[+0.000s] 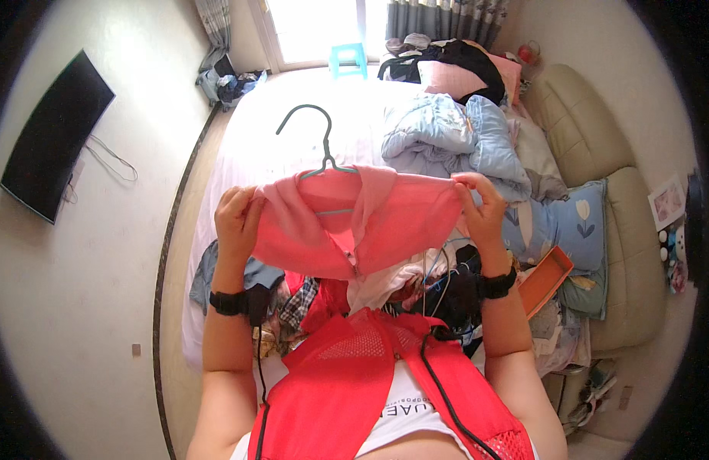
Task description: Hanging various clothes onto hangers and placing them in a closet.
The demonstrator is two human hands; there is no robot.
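Note:
A pink zip-up hooded garment hangs on a wire clothes hanger, whose dark hook points up above the collar. My left hand grips the garment's shoulder at the left of the view. The opposite shoulder is pinched by my right hand. The front is partly unzipped, with the zipper pull near the lower middle, and the hanger's bar shows inside the neck. Below and behind the garment lies a heap of mixed clothes on the bed, with more hangers among them.
The bed bears a pale blue quilt, pillows and an orange box. A blue stool stands by the window. An open suitcase holds clothes in the far left corner. A television hangs on the left wall.

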